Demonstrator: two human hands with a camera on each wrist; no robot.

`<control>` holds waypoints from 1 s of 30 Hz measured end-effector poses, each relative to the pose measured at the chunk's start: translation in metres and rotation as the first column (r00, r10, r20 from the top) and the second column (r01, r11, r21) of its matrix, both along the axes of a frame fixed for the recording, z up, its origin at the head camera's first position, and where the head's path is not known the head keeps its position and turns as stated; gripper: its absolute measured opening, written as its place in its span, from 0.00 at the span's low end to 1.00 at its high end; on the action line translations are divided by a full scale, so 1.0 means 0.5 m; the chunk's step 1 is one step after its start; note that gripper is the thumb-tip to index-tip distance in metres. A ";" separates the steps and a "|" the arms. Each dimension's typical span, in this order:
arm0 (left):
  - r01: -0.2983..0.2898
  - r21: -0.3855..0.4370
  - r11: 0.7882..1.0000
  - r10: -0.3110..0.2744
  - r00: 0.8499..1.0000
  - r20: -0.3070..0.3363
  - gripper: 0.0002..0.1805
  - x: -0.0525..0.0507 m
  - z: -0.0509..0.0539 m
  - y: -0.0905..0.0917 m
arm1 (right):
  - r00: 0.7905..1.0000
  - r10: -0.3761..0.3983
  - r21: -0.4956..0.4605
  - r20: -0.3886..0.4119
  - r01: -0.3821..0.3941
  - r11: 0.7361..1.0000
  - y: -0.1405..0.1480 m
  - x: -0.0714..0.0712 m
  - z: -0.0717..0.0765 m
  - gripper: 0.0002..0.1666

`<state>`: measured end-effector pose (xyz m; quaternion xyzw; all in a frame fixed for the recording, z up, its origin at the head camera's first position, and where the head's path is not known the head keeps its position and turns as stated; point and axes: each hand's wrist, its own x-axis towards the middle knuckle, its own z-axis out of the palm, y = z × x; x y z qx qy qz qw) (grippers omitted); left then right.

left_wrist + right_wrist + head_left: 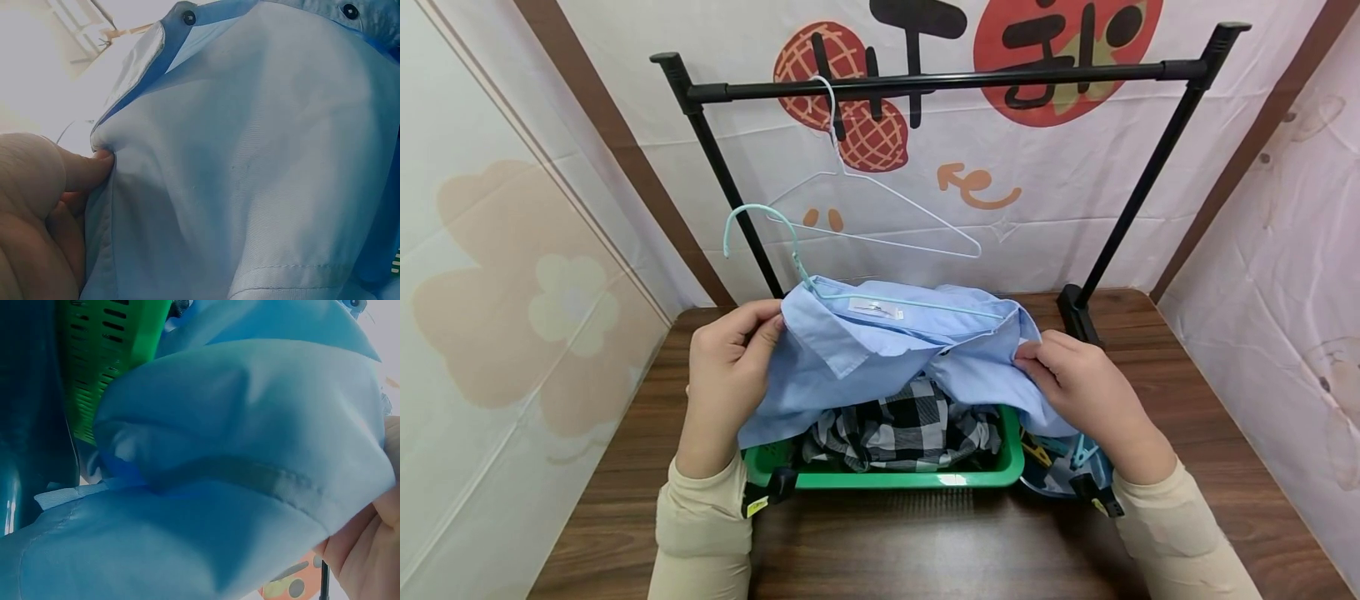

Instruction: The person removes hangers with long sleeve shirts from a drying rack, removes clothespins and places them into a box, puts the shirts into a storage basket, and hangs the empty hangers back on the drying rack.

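A light blue collared shirt (pixel 857 342) spreads between both hands, with a mint-green hanger (pixel 795 242) inside its neck. The hanger's hook sticks up past the collar on the left. My left hand (pixel 727 371) pinches the shirt's left shoulder between thumb and fingers; the left wrist view shows that thumb (pixel 90 169) pressed on the cloth near the collar. On the other side, my right hand (pixel 1086 392) grips the right shoulder area. In the right wrist view, folds of the shirt (pixel 250 425) hide much of the right fingers.
Below the shirt is a green basket (pixel 910 480) holding a black-and-white checked garment (pixel 902 429). A blue container (pixel 1052 483) with clothes pegs stands to its right. Behind, a black rack (pixel 1037 77) carries a white hanger (pixel 917 204). The table (pixel 925 550) is brown wood.
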<state>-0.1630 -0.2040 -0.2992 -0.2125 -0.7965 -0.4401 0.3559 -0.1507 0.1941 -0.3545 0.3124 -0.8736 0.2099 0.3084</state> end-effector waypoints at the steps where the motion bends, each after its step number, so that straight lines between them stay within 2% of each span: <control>1: -0.002 0.000 1.000 0.002 1.000 -0.004 0.05 0.000 0.000 0.000 | 1.000 0.000 0.006 0.004 0.000 1.000 -0.001 0.000 0.000 0.10; 9: -0.018 0.007 1.000 0.018 1.000 -0.005 0.05 0.002 0.001 0.000 | 0.998 0.007 0.043 0.057 -0.009 0.999 -0.007 -0.003 -0.005 0.09; 16: -0.020 0.016 1.000 0.020 1.000 0.005 0.05 0.002 0.000 -0.001 | 0.997 0.023 0.067 0.069 -0.027 0.997 -0.011 -0.004 -0.010 0.10; 23: -0.022 0.019 1.000 0.022 1.000 0.004 0.05 0.001 -0.001 -0.001 | 0.995 0.045 0.139 0.084 -0.056 0.989 -0.017 -0.005 -0.017 0.10; 30: -0.016 0.028 0.999 0.016 1.000 0.005 0.05 0.002 0.000 0.001 | 0.988 0.050 0.157 0.145 -0.073 0.985 -0.029 -0.004 -0.025 0.15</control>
